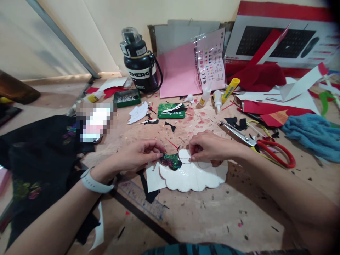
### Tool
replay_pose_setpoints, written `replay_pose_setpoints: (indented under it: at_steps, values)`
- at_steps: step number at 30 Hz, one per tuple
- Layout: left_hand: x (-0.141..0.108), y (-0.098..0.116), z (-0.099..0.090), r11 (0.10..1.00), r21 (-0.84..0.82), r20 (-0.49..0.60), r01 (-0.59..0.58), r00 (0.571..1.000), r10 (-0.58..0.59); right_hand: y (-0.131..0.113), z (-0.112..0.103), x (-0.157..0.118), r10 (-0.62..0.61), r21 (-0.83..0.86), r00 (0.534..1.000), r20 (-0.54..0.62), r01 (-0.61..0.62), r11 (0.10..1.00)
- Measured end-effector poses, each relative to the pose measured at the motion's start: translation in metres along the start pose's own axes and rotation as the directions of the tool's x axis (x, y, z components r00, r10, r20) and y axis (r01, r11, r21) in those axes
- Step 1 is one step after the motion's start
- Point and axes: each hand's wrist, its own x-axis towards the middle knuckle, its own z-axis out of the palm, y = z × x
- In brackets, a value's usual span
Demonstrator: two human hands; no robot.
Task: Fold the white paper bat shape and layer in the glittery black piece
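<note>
A white cutout with a scalloped edge (196, 179) lies on the work surface in front of me, over a plain white piece of paper (154, 179). My left hand (140, 154) pinches the left end of a dark glittery piece (172, 161) with green and red sparkle. On the other side, my right hand (205, 147) has its fingers closed on a small white paper piece (184, 155), which meets the glittery piece. Both pieces are at the cutout's upper edge. The right fingertips are partly hidden by the hand itself.
Red-handled scissors (276, 152) lie at the right near a blue cloth (315, 136). Behind my hands are a green tin lid (171, 111), glue bottles (217, 101) and a black bottle (140, 63). Black fabric (42, 177) and a phone (95, 124) are at left; a ruler (140, 198) lies in front.
</note>
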Motion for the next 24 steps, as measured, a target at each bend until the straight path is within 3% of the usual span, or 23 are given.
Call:
replay_pose_setpoints:
  at_steps: [6, 15, 24]
  values:
    - [0.003, -0.005, -0.001, 0.999, -0.033, 0.014, 0.026, 1.0, -0.026, 0.001, 0.001, 0.0, 0.027, 0.02, 0.999, 0.017, -0.028, 0.999]
    - [0.003, -0.015, -0.009, 0.994, -0.095, -0.024, -0.054, 0.998, 0.052, 0.003, 0.001, 0.002, -0.025, -0.034, 1.0, -0.004, 0.025, 0.999]
    - [0.003, -0.017, -0.01, 0.986, -0.162, 0.008, -0.026, 1.0, 0.028, 0.001, 0.0, 0.001, -0.023, -0.029, 1.0, -0.003, 0.023, 0.999]
